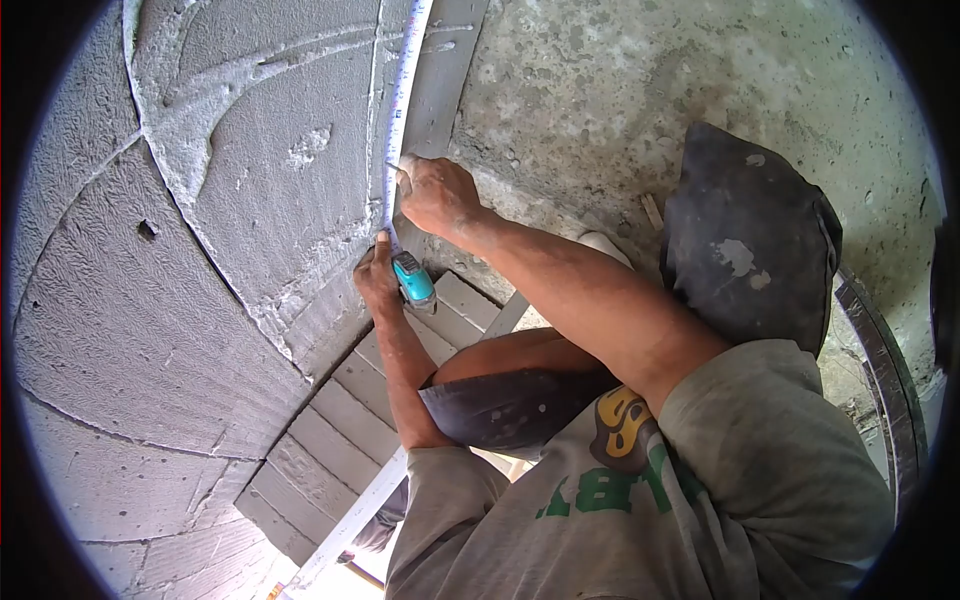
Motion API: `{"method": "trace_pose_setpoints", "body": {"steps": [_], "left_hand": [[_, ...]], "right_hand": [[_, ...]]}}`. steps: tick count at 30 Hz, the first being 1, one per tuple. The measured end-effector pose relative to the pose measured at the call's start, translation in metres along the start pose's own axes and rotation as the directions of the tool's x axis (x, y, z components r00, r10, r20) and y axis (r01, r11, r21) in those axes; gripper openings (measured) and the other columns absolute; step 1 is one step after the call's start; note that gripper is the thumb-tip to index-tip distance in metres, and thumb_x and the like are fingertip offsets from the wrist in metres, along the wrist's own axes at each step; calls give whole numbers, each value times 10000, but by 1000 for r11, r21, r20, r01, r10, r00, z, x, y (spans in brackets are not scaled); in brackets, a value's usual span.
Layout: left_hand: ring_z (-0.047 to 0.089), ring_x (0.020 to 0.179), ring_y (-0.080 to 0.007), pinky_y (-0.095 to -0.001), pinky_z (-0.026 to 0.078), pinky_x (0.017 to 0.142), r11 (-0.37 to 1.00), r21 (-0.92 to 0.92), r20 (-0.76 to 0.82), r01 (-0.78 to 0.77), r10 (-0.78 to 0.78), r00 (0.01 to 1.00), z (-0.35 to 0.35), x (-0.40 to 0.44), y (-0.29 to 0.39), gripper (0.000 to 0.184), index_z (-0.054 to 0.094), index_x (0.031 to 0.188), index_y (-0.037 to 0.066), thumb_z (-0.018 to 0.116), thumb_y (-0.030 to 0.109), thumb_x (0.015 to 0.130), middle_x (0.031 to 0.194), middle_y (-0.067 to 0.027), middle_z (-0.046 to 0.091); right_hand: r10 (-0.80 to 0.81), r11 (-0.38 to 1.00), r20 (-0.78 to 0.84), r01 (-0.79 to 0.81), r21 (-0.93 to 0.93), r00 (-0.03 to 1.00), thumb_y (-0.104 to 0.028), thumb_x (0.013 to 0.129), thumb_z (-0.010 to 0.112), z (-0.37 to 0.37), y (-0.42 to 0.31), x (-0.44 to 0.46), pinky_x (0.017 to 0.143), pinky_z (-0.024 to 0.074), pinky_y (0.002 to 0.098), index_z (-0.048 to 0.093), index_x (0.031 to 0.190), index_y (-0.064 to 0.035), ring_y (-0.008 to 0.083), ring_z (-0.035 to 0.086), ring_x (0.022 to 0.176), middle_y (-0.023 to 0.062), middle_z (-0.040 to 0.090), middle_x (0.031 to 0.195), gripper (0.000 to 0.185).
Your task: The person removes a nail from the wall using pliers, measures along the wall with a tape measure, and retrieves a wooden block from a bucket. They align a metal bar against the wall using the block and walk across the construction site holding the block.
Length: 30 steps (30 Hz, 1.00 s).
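A tape measure (413, 281) with a teal and dark grey case hangs by my left hand (377, 277). My left fingers are closed at the mouth of the case, with the thumb on the blade. The white blade (404, 90) runs up along a grey block wall (290, 130). My right hand (438, 196) is closed beside the blade, a little above the left hand. From its fingers a thin dark pointed stick (393, 167) reaches onto the blade; its exact kind is too small to make out.
Several stacked grey blocks (340, 415) stand below the tape measure. A pale metal bar (355, 515) crosses beside them. Rough concrete (590, 90) lies at the upper right. My knee in dark trousers (750, 235) is bent near it. A curved dark strip (885, 380) is at the far right.
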<state>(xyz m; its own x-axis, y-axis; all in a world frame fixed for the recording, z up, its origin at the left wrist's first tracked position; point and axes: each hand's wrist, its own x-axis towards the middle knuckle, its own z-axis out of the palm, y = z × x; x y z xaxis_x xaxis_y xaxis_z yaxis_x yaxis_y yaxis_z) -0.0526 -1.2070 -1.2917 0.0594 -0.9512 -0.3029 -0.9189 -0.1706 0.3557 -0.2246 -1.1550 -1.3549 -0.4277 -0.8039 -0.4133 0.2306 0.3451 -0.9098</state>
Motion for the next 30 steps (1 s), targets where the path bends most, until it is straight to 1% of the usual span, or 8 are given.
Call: {"method": "trace_pose_setpoints", "body": {"steps": [8, 11, 14, 17, 20, 23, 27, 30], "left_hand": [[388, 565, -125, -314, 350, 533, 1000, -22, -3, 11, -11, 1000, 1, 0, 2, 460, 571, 589, -22, 657, 345, 852, 567, -6, 477], [375, 563, -125, -315, 342, 530, 1000, 27, -28, 0, 1, 1000, 1, 2, -2, 467, 566, 583, -24, 660, 348, 849, 556, 3, 453], [439, 582, -129, -314, 372, 556, 996, 91, -3, 2, -2, 1000, -2, 9, -11, 416, 600, 638, -8, 656, 345, 852, 613, -29, 534], [434, 576, -128, -312, 370, 548, 1000, 21, 10, 13, -13, 1000, -2, 8, -11, 422, 593, 633, -8, 667, 349, 844, 611, -26, 527], [429, 570, -123, -309, 367, 540, 999, 37, -9, 30, -29, 1000, -1, 2, -1, 429, 587, 623, -4, 674, 356, 840, 607, -19, 519], [427, 569, -122, -309, 364, 537, 999, 24, -1, 42, -42, 999, -1, 5, -6, 433, 588, 623, -4, 676, 361, 838, 604, -16, 517], [343, 568, -125, -318, 317, 524, 1000, 13, -46, 18, -18, 999, 3, -3, 6, 460, 517, 560, -26, 669, 304, 843, 560, 8, 427], [338, 570, -124, -318, 313, 519, 1000, -4, -55, 23, -23, 998, 3, -1, 4, 455, 506, 555, -21, 671, 291, 842, 563, 12, 425]], "right_hand": [[15, 1000, 31, -16, 24, 999, -191, 885, 505, -3, 0, 3, 756, 493, 456, 616, 1038, -35, 375, 636, 825, 203, 661, 859, 246], [40, 999, 68, -38, -25, 997, -187, 882, 503, -9, -6, 1, 761, 492, 461, 616, 1031, -32, 381, 635, 828, 209, 659, 861, 242], [26, 999, 88, -22, -43, 996, -194, 888, 496, -13, -8, 0, 758, 491, 468, 605, 1036, -29, 389, 634, 826, 218, 655, 857, 247], [0, 999, 55, 2, -40, 998, -205, 898, 485, -8, -4, -1, 753, 489, 476, 592, 1044, -30, 399, 630, 826, 224, 651, 850, 251], [-14, 999, 19, 14, -47, 1000, -92, 773, 546, -7, -6, -2, 736, 517, 445, 592, 1044, -19, 364, 654, 803, 202, 665, 826, 284], [16, 999, 51, -14, -45, 999, -222, 907, 476, -8, -6, -3, 757, 484, 482, 584, 1029, -32, 409, 625, 834, 235, 647, 848, 251], [14, 999, 45, -12, -38, 999, -232, 912, 467, -8, -6, -4, 753, 482, 484, 582, 1028, -35, 411, 624, 832, 239, 645, 838, 256], [8, 999, 43, -6, -35, 999, -238, 918, 460, -7, -5, -5, 748, 483, 484, 581, 1031, -39, 412, 624, 829, 240, 644, 830, 259]]}}
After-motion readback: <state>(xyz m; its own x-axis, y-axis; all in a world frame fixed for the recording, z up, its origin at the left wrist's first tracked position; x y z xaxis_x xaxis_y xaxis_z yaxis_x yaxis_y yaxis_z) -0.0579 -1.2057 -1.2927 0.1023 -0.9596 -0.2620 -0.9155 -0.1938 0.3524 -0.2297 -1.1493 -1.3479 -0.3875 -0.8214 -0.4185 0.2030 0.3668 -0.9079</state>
